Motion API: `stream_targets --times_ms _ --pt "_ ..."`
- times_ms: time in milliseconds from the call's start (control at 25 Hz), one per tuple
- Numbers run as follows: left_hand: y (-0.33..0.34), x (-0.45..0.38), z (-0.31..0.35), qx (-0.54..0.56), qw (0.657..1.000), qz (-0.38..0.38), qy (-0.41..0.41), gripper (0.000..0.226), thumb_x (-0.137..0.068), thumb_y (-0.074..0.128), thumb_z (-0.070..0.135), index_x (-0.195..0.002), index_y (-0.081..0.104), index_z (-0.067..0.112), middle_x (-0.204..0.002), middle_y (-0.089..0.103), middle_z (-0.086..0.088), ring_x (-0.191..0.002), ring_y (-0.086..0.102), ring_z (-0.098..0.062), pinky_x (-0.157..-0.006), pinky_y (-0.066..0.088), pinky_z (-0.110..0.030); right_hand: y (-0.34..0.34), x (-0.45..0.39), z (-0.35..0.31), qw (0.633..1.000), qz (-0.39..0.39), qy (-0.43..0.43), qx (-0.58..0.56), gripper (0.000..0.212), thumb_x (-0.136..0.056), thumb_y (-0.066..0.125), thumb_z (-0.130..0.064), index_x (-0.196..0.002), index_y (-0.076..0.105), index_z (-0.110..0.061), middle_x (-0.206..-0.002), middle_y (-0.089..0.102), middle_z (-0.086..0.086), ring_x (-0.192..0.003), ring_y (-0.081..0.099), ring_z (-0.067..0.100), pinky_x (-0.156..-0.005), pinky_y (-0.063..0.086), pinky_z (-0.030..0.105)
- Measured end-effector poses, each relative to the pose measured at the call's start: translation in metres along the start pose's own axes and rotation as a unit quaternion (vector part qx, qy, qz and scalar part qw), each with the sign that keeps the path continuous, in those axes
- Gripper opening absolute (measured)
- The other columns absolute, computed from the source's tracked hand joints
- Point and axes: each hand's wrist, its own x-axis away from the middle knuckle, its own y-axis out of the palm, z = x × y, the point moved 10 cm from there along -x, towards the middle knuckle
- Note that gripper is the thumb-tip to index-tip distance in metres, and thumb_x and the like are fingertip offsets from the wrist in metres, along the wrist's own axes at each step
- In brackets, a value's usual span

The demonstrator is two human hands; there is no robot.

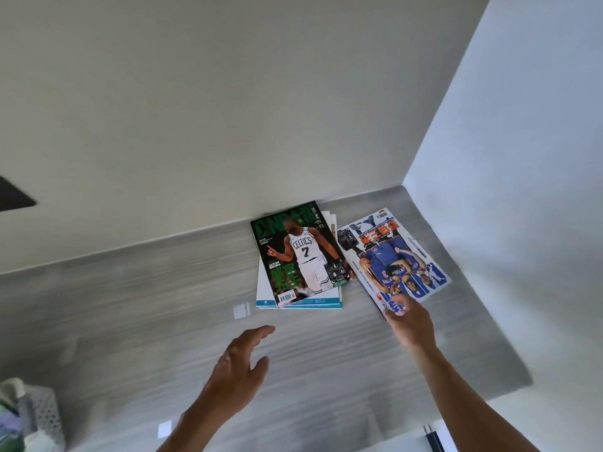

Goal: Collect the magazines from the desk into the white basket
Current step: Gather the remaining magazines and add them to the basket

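A green basketball magazine (301,252) lies on top of a small stack of magazines (266,293) at the back of the grey desk (130,305). To its right a blue magazine (396,256) rests tilted, and my right hand (409,324) pinches its near corner. My left hand (238,370) hovers over the desk in front of the stack, fingers apart and holding nothing. The white basket (42,415) shows at the bottom left corner, only partly in view.
The desk sits in a corner, with a wall behind (228,109) and a wall on the right (522,158). Two small white tabs (241,310) (164,429) lie on the desk. The desk's near right edge (509,391) runs beside my right arm.
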Motion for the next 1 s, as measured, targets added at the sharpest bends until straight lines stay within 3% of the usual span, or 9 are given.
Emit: stream_targets --times_ms 160,280,400,560,600,720,840,1000 --pt "0.028 -0.03 0.018 -0.037 0.999 -0.02 -0.001 0.05 -0.089 0.052 0.014 -0.13 0.047 0.042 -0.134 0.052 0.019 -0.12 0.05 -0.002 -0.103 0.042 -0.028 0.028 -0.027 0.012 0.979 -0.098 -0.047 0.172 0.075 -0.083 0.07 -0.044 -0.144 0.038 -0.016 -0.151 0.038 0.007 -0.129 0.045 0.033 -0.101 0.046 0.045" --pt "0.043 -0.035 0.022 -0.04 0.999 -0.03 -0.013 0.046 -0.089 0.053 0.02 -0.125 0.046 0.048 -0.13 0.047 0.028 -0.118 0.048 0.003 -0.099 0.042 -0.025 0.041 -0.034 0.017 0.955 -0.075 -0.066 0.28 0.072 -0.087 0.064 -0.041 -0.145 0.034 -0.011 -0.151 0.037 0.012 -0.127 0.045 0.031 -0.097 0.051 0.042" --pt "0.052 -0.036 0.024 -0.034 0.999 -0.031 -0.023 0.045 -0.09 0.051 0.019 -0.117 0.047 0.054 -0.127 0.049 0.031 -0.115 0.049 0.006 -0.095 0.04 -0.019 0.042 -0.039 0.0 0.928 -0.031 -0.116 0.352 0.049 -0.092 0.059 -0.029 -0.134 0.047 -0.007 -0.13 0.057 0.015 -0.109 0.06 0.025 -0.084 0.056 0.034" --pt "0.055 -0.036 0.026 -0.031 0.999 -0.019 -0.033 0.043 -0.089 0.053 0.015 -0.117 0.053 0.048 -0.123 0.058 0.027 -0.112 0.052 0.008 -0.096 0.044 -0.023 0.06 -0.034 -0.019 0.889 -0.042 -0.2 0.409 0.047 -0.099 0.051 -0.012 -0.143 0.038 -0.002 -0.111 0.069 0.023 -0.064 0.067 0.012 -0.061 0.06 0.025" --pt "0.053 -0.034 0.028 -0.028 0.999 -0.017 -0.033 0.043 -0.088 0.054 0.015 -0.116 0.054 0.048 -0.12 0.06 0.028 -0.11 0.053 0.01 -0.095 0.045 -0.024 0.057 -0.036 -0.023 0.889 -0.042 -0.202 0.41 0.044 -0.098 0.052 -0.01 -0.14 0.042 -0.003 -0.105 0.072 0.019 -0.063 0.068 0.012 -0.061 0.061 0.026" --pt "0.04 -0.036 0.03 -0.003 0.999 -0.002 -0.045 0.042 -0.086 0.054 0.015 -0.11 0.056 0.05 -0.109 0.063 0.03 -0.104 0.056 0.012 -0.089 0.049 -0.023 0.031 -0.05 -0.027 0.915 -0.05 -0.168 0.365 0.023 -0.093 0.058 -0.016 -0.116 0.061 -0.012 -0.097 0.075 0.005 -0.083 0.073 0.02 -0.074 0.06 0.033" --pt "0.032 -0.037 0.028 0.05 0.997 0.017 -0.061 0.042 -0.086 0.055 0.011 -0.1 0.061 0.05 -0.095 0.07 0.023 -0.095 0.062 0.005 -0.08 0.051 -0.023 -0.005 -0.042 -0.034 0.934 -0.017 -0.142 0.329 0.02 -0.092 0.054 -0.015 -0.111 0.061 -0.015 -0.1 0.074 0.007 -0.092 0.071 0.025 -0.077 0.056 0.036" --pt "0.014 -0.05 0.044 0.102 0.992 0.057 -0.054 0.043 -0.087 0.055 0.005 -0.093 0.063 0.047 -0.093 0.072 0.01 -0.087 0.065 -0.002 -0.074 0.053 -0.025 -0.081 -0.001 -0.082 0.939 0.15 -0.191 0.244 0.017 -0.072 0.069 0.003 -0.087 0.067 -0.005 -0.072 0.071 0.016 -0.065 0.066 0.038 -0.059 0.051 0.04"
